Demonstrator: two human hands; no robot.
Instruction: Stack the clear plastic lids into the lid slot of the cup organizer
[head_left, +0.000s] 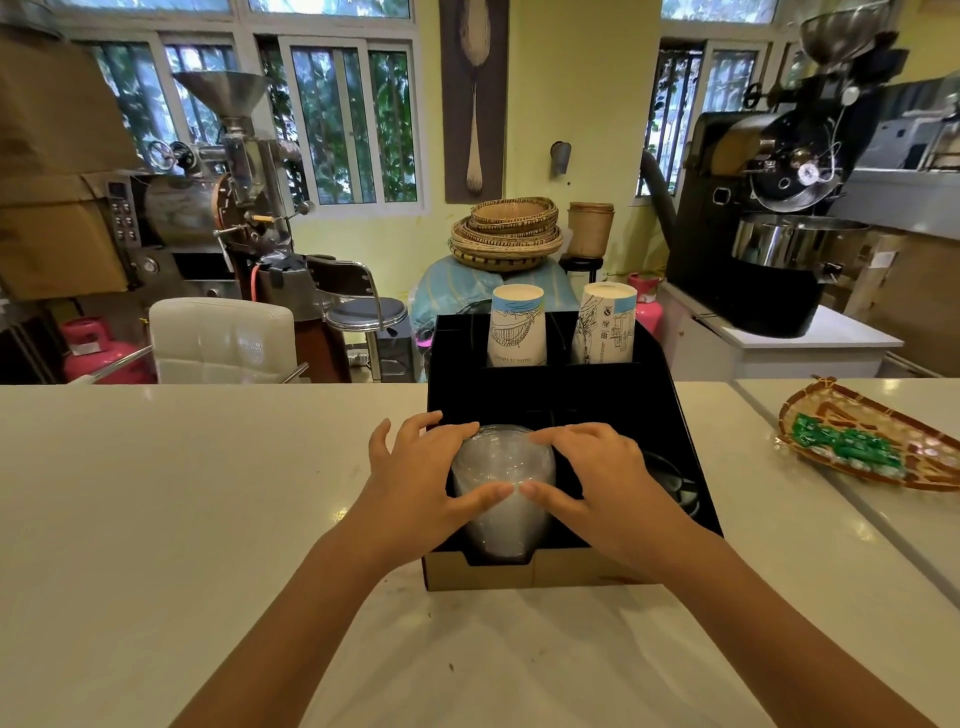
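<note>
White, glossy counter, faint scuffs and a few dark specks near the front edge. Behind it: yellow walls, barred windows with foliage outside, a steel coffee roaster at left and a black coffee roaster at right, stacked woven baskets at centre back, a spoon poster on the wall above them, a white padded chair, a chrome stool, pink gas cylinders at far left. Woven tray holding green packets on the counter at right, well apart from the work.

Black cup organizer standing mid-counter, front wall pale cardboard colour. Two rear compartments each holding a stack of paper cups, upside down, bases up. Blue line drawings on the cups; small print present but too small to read. No legible brand anywhere.

Stack of clear plastic lids sitting in the front left slot of the organizer. Long axis of the stack near upright, leaning slightly back from the camera; top lid facing up.

Left hand and right hand both wrapped around the upper part of the stack, fingers curled over the far rim, thumbs pressed on the near side, thumb tips almost touching. Dark round item in the front right slot, mostly hidden; identity not clear.
</note>
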